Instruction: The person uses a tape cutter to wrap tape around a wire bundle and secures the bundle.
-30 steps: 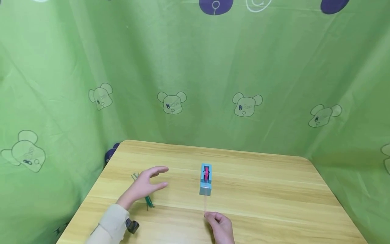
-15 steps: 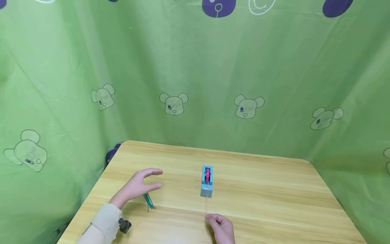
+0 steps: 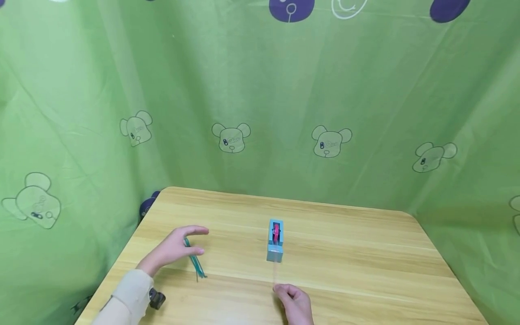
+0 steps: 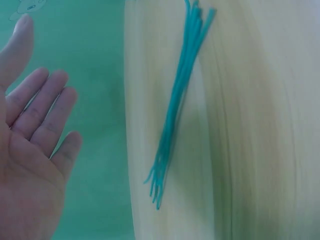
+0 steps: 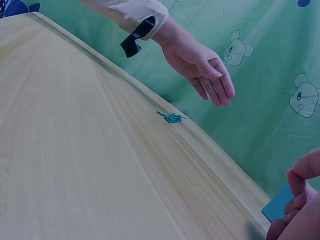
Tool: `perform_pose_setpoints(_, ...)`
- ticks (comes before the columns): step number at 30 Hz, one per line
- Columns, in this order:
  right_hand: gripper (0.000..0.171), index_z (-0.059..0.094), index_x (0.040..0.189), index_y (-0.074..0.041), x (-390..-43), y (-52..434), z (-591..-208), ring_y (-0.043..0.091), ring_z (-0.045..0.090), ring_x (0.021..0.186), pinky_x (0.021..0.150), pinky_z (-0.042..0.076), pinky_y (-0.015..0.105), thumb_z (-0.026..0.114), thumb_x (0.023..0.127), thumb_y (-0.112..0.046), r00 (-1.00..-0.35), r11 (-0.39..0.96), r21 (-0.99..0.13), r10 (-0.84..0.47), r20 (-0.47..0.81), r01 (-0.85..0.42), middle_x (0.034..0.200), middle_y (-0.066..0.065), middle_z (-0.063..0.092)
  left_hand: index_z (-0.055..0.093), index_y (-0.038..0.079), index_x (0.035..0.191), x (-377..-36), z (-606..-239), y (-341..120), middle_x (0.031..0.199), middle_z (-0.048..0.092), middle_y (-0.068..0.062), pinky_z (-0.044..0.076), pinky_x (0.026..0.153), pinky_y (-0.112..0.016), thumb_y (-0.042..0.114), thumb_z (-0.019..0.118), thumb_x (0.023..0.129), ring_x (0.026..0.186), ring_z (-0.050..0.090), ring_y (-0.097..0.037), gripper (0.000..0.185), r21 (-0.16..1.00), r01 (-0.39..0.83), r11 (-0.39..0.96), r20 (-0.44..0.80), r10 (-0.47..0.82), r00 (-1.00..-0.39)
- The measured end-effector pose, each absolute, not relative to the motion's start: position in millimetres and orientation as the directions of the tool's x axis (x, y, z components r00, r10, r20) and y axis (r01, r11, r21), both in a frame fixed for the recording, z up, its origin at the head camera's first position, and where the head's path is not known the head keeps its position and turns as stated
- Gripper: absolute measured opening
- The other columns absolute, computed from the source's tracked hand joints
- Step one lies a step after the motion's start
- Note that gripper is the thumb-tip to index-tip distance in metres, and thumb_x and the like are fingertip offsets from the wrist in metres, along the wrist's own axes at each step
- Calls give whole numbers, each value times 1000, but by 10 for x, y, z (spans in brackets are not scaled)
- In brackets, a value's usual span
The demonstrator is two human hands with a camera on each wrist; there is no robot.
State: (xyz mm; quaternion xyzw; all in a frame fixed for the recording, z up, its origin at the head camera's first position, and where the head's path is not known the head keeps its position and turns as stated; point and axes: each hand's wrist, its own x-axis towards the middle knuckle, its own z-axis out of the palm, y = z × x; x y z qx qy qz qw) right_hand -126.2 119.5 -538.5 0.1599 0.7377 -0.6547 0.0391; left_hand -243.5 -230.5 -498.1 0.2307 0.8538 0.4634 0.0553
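Note:
My left hand [image 3: 172, 247] hovers over a bundle of thin green strands [image 3: 197, 267], fingers and thumb spread and holding nothing. In the left wrist view, the strands [image 4: 175, 105] lie lengthwise on the wood, apart from the hand [image 4: 37, 130]. A blue tape dispenser [image 3: 274, 254] with a pink-cored roll [image 3: 276, 233] stands mid-table. From its front a clear strip of tape [image 3: 275, 273] stretches toward the near side, and my right hand [image 3: 295, 303] pinches the strip's end between thumb and forefinger. That hand [image 5: 300, 215] hides much of the dispenser in the right wrist view.
The light wooden table [image 3: 365, 253] has rounded far corners. A green curtain [image 3: 280, 99] with bear prints hangs around its back and sides. A black wrist camera [image 3: 156, 299] is strapped at the left sleeve [image 3: 130, 293].
My left hand has drifted left and slightly down, uncovering more of the strands. The right hand keeps its pinch on the tape, and the dispenser has stayed put.

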Motion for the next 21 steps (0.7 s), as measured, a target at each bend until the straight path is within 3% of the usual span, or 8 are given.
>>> perform_pose_setpoints(7, 24, 71, 95, 5, -1252, 1193, -5364, 18, 50, 76, 70, 42, 27, 68, 91, -18, -948, 92, -954, 173, -267, 285, 74, 2, 59, 60, 14, 134, -2453, -5020, -2413, 134, 60, 3, 31, 109, -56, 19, 82, 81, 131, 47, -31, 57, 808, 322, 493, 101, 423, -901)
perform_pose_setpoints(14, 22, 72, 93, 4, -1258, 1192, -5384, 17, 52, 73, 66, 43, 26, 68, 91, -18, -948, 109, -953, 184, -259, 281, 89, 1, 69, 62, 11, 132, -2488, -5064, -2526, 132, 61, 2, 31, 108, -58, 18, 83, 78, 130, 48, -33, 58, 799, 316, 513, 79, 431, -899)
perform_pose_setpoints(21, 24, 72, 95, 3, -1269, 1216, -5399, 18, 51, 75, 68, 42, 27, 68, 92, -21, -948, 121, -949, 166, -271, 292, 84, 0, 66, 63, 12, 131, -2528, -5125, -2608, 137, 59, -3, 22, 109, -65, 16, 85, 74, 133, 43, -38, 61, 806, 273, 525, 21, 437, -899)
